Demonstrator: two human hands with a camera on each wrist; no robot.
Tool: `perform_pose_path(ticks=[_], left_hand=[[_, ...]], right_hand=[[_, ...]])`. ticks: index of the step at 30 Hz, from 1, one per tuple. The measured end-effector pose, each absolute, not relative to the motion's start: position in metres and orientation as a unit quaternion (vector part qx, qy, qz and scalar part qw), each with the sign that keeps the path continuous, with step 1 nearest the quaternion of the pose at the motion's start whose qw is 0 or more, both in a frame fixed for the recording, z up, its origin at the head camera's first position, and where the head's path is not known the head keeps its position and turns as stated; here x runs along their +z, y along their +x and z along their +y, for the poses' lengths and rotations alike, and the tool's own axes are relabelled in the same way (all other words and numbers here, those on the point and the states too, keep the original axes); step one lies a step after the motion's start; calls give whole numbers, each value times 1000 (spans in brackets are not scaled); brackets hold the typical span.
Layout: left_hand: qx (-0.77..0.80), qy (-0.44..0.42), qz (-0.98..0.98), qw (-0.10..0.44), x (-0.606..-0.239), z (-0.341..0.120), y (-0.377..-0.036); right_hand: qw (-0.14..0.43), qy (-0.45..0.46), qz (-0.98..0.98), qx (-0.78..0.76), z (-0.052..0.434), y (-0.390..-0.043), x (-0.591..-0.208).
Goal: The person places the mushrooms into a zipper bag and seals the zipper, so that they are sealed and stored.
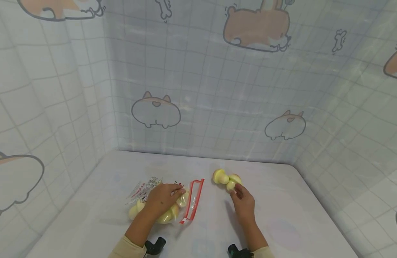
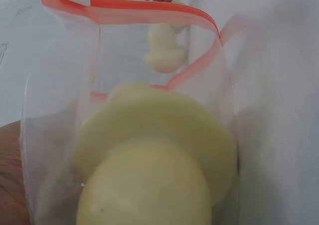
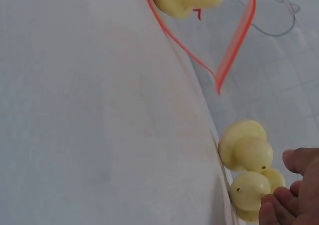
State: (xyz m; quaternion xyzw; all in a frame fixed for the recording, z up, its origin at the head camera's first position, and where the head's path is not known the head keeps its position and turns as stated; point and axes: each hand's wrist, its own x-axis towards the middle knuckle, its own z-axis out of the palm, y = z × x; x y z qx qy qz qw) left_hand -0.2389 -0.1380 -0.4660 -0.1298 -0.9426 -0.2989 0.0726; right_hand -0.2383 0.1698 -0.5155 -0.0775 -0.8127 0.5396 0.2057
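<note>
Nearest the person, at about seven o'clock on the white table (image 1: 276, 229), the left hand (image 1: 163, 199) lies palm down on a clear zip bag (image 1: 167, 202) with a red seal strip (image 1: 196, 199), its fingers bent loosely over the plastic and pressing it flat rather than closing round it; several pale yellow mushroom-shaped toys (image 1: 167, 216) show through the film, and the left wrist view shows the bag's mouth standing open toward three o'clock. At about five o'clock the right hand (image 1: 243, 200) reaches forward, fingertips (image 3: 281, 205) curled against the nearest of the loose yellow pieces (image 1: 226, 178), which sit at about one o'clock from that hand, just beyond the fingers; whether they are already pinched I cannot tell. To do this well, I judge the left hand should keep the bag pinned and its mouth held open, while the right takes one piece firmly between thumb and fingers, since the rounded shapes look likely to roll. Farthest away hangs the corgi-print backdrop (image 1: 198, 89).
</note>
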Motion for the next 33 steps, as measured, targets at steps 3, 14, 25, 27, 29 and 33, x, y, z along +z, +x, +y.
perform_pose_path(ticks=[3, 14, 25, 27, 29, 33], left_hand=[[-302, -131, -941, 74, -466, -138, -239], [-304, -132, -940, 82, -465, -139, -239], [-307, -137, -938, 79, -469, -139, -239], [-306, -139, -938, 82, -469, -139, -239], [-305, -140, -938, 85, -469, -139, -239], [-306, -140, -938, 88, -468, -138, -239]], right_hand=[[216, -82, -811, 537, 175, -240, -519], [236, -113, -796, 546, 187, -251, -524], [203, -125, -820, 520, 189, -262, -530], [198, -119, -823, 519, 190, -264, -530], [190, -113, -828, 515, 190, -267, -531], [169, -111, -844, 497, 188, -270, -530]])
